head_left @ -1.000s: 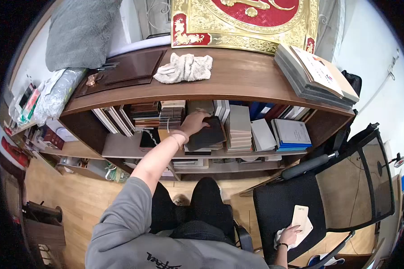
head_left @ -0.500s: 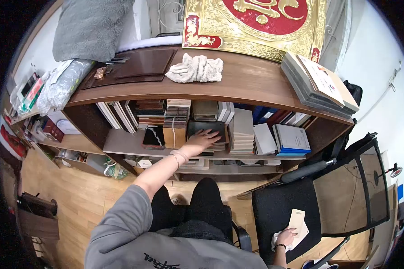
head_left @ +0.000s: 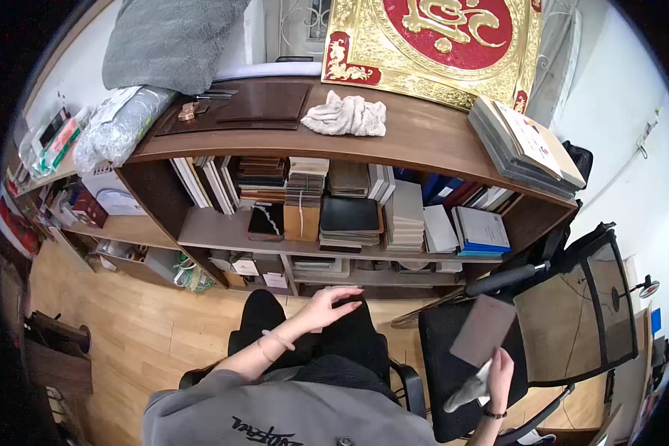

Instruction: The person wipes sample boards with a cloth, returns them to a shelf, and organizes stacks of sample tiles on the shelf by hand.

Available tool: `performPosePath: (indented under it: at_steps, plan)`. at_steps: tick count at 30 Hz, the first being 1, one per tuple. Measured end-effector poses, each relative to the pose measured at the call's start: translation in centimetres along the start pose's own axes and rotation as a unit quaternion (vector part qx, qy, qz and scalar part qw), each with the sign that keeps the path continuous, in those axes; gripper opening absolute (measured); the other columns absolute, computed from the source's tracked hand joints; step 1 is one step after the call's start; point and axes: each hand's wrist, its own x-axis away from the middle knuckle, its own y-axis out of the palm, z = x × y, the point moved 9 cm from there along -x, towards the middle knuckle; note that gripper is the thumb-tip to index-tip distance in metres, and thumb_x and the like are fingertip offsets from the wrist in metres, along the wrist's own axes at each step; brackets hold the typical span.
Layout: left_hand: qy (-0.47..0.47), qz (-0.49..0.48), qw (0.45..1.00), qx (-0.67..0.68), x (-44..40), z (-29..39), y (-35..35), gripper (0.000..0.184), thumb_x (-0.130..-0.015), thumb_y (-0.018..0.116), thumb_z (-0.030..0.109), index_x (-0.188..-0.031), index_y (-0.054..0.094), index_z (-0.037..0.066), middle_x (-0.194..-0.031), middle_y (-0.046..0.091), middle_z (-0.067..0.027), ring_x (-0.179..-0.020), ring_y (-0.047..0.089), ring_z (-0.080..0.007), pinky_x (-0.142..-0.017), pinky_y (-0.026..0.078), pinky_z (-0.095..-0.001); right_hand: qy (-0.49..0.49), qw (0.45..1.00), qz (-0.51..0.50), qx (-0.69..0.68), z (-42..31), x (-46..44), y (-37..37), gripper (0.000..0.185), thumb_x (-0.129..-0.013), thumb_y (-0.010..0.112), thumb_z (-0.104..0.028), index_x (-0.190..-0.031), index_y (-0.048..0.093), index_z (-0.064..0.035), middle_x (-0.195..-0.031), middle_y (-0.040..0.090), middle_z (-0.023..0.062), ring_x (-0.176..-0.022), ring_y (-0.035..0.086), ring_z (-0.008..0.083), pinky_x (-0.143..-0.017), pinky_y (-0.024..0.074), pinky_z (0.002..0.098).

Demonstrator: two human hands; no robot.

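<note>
My left hand [head_left: 331,308] hovers over my lap with its fingers stretched out and nothing in it. Above the black chair seat [head_left: 442,327], my right hand [head_left: 500,377] grips the lower edge of a thin, flat brown panel [head_left: 485,329], held tilted. A greyish-white cloth [head_left: 468,389] hangs from the same hand, and its lower part is in shadow. On the shelf in front lies a stack of flat panels with a dark one [head_left: 349,215] on top. Beside it stands an orange-brown panel bundle [head_left: 302,221].
A crumpled white towel [head_left: 347,115] and dark brown sheets [head_left: 264,105] lie on the cabinet top [head_left: 416,141]. Grey boards [head_left: 509,141] are stacked at its right end. A gold and red framed panel [head_left: 438,44] leans behind. Books and folders [head_left: 482,229] fill the shelf's right side.
My left hand has drawn back from the dark panel stack to above my lap. My right hand has lifted off the chair seat; a brown panel face now shows where a cream one did.
</note>
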Motion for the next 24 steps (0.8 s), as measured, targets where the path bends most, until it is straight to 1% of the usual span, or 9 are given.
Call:
performPosePath:
  at_steps: [4,6,11,13,17,19,20,22,24]
  plan:
    - [-0.018,0.030,0.923,0.384,4.7,4.7,-2.4,0.049,-0.087,0.057,0.025,-0.129,0.042,0.004,-0.132,0.043,-0.0136,-0.113,0.050,-0.0255,-0.095,0.039,-0.0358,-0.090,0.939,-0.269,-0.192,-14.1,2.0,7.8,0.019,-0.090,0.047,-0.010,-0.093,0.057,0.0061,-0.077,0.057,0.0027,-0.070,0.048,0.0070,-0.063,0.0407,0.0223]
    - [-0.070,-0.005,0.769,0.635,5.9,7.7,-5.9,0.052,-0.087,0.058,0.025,-0.131,0.039,0.003,-0.127,0.047,-0.0110,-0.110,0.051,-0.0186,-0.093,0.041,-0.0330,-0.150,0.910,-0.335,-0.194,-19.9,2.5,9.5,0.017,-0.089,0.048,-0.008,-0.094,0.056,0.0055,-0.076,0.056,0.0037,-0.070,0.047,0.0068,-0.064,0.0408,0.0212]
    - [-0.055,-0.091,0.731,0.673,11.3,10.9,-8.9,0.051,-0.087,0.057,0.024,-0.129,0.038,0.000,-0.124,0.049,-0.0104,-0.107,0.052,-0.0184,-0.092,0.042,-0.0331,-0.289,0.814,-0.476,-0.164,-30.1,5.6,13.5,0.019,-0.089,0.049,-0.010,-0.097,0.057,0.0048,-0.077,0.059,0.0031,-0.071,0.051,0.0074,-0.064,0.0418,0.0207]
    - [-0.081,-0.059,0.841,0.531,12.5,10.5,-8.6,0.049,-0.088,0.054,0.026,-0.128,0.039,0.000,-0.123,0.049,-0.0106,-0.107,0.052,-0.0189,-0.092,0.042,-0.0338,-0.334,0.793,-0.502,-0.085,-32.2,6.9,14.5,0.019,-0.089,0.051,-0.012,-0.098,0.059,0.0036,-0.078,0.061,0.0032,-0.072,0.053,0.0076,-0.063,0.0427,0.0207]
    - [-0.110,0.025,0.849,0.516,14.5,9.4,-7.7,0.047,-0.090,0.052,0.027,-0.126,0.039,0.000,-0.122,0.048,-0.0112,-0.109,0.050,-0.0202,-0.093,0.041,-0.0348,-0.269,0.812,-0.462,-0.234,-33.2,4.7,14.6,0.020,-0.088,0.054,-0.015,-0.099,0.061,-0.0002,-0.081,0.063,0.0044,-0.072,0.055,0.0078,-0.062,0.0437,0.0200]
    - [-0.111,0.056,0.831,0.542,14.6,9.0,-7.0,0.046,-0.090,0.051,0.027,-0.126,0.039,0.000,-0.122,0.048,-0.0114,-0.110,0.050,-0.0208,-0.094,0.041,-0.0352,-0.208,0.862,-0.220,-0.406,-32.6,0.7,9.5,0.025,-0.091,0.049,-0.016,-0.107,0.057,0.0009,-0.090,0.061,0.0077,-0.072,0.053,0.0081,-0.059,0.0439,0.0199]
    - [-0.099,0.081,0.786,0.605,14.5,8.5,-6.4,0.045,-0.090,0.050,0.027,-0.126,0.038,0.001,-0.122,0.048,-0.0111,-0.110,0.050,-0.0207,-0.094,0.040,-0.0353,-0.208,0.863,-0.216,-0.406,-33.0,1.0,8.6,0.025,-0.091,0.049,-0.016,-0.107,0.057,0.0009,-0.090,0.061,0.0077,-0.072,0.053,0.0081,-0.059,0.0439,0.0199]
    - [-0.077,0.132,0.678,0.719,14.3,7.2,-5.3,0.044,-0.092,0.048,0.026,-0.127,0.038,0.002,-0.123,0.048,-0.0105,-0.111,0.049,-0.0207,-0.096,0.040,-0.0356,-0.147,0.737,-0.204,-0.627,-33.4,1.8,6.0,0.025,-0.090,0.053,-0.019,-0.106,0.056,-0.0006,-0.095,0.058,0.0069,-0.073,0.054,0.0078,-0.062,0.0433,0.0191]
    - [-0.079,0.136,0.667,0.728,13.6,6.3,-4.3,0.043,-0.092,0.046,0.026,-0.127,0.038,0.003,-0.123,0.048,-0.0102,-0.112,0.049,-0.0210,-0.096,0.039,-0.0360,-0.162,0.662,-0.228,-0.696,-35.8,3.5,5.0,0.026,-0.091,0.050,-0.021,-0.107,0.054,-0.0001,-0.097,0.056,0.0076,-0.072,0.052,0.0083,-0.059,0.0426,0.0189]
